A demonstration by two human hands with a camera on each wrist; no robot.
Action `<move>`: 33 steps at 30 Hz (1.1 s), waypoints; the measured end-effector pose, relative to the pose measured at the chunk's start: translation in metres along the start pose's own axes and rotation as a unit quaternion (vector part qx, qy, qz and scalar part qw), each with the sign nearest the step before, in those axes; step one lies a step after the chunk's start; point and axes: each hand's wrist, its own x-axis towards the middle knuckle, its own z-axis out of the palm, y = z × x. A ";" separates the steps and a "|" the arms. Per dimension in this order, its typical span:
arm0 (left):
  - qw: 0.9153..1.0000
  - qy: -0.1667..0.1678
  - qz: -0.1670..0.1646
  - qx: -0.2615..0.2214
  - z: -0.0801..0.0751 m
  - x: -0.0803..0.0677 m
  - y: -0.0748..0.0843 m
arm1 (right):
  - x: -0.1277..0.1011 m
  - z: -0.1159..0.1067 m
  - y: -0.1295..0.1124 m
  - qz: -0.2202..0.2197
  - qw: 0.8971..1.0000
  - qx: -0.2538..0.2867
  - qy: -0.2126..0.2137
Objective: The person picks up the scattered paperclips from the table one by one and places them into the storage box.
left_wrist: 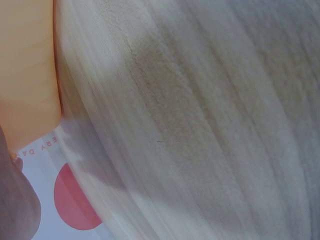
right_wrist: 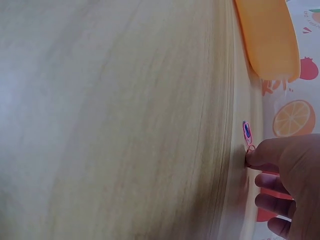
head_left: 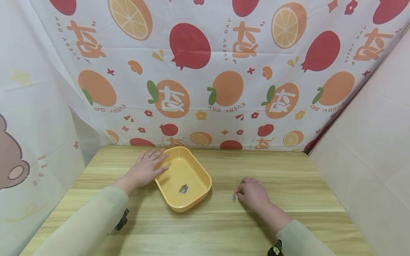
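A yellow plastic basin [head_left: 200, 167] stands on the table, with a small heap of metallic paper clips [head_left: 183, 189] on its floor. My left hand [head_left: 145, 169] rests over the basin's left rim, its fingers spread and fairly straight. To the right of the basin, my right hand [head_left: 254, 195] pinches a small red paper clip [right_wrist: 251, 148] between thumb and finger, low over the tabletop. Against that clip lies a pink and blue paper clip [right_wrist: 247, 132]; whether the two are linked I cannot tell. The left wrist view shows only the basin's outer wall [left_wrist: 27, 65] and part of the hand.
The wood-grain table [head_left: 217, 231] ends at a fruit-printed cloth [head_left: 198, 78] hanging along the back. Pale cloth hangs on the left [head_left: 41, 106] and on the right [head_left: 368, 124]. A dark strap device sits at each wrist.
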 end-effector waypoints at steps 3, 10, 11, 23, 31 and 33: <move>1.000 -0.002 0.001 0.005 0.001 0.000 -0.001 | 0.000 -0.001 -0.001 -0.004 1.000 -0.002 0.003; 1.000 0.000 0.001 0.005 0.002 0.001 -0.004 | 0.000 -0.001 0.001 0.000 1.000 0.011 0.004; 1.000 -0.001 0.001 0.006 0.003 0.001 -0.004 | 0.000 -0.001 0.002 0.001 1.000 0.010 0.004; 1.000 0.000 -0.001 -0.007 0.002 0.001 -0.002 | 0.006 -0.010 0.006 0.005 1.000 0.008 0.021; 1.000 -0.003 0.002 -0.004 0.002 0.001 -0.003 | 0.011 -0.017 0.005 0.000 1.000 -0.002 0.019; 1.000 -0.002 0.003 -0.002 0.002 0.001 -0.003 | 0.013 -0.019 0.004 -0.010 1.000 -0.003 0.030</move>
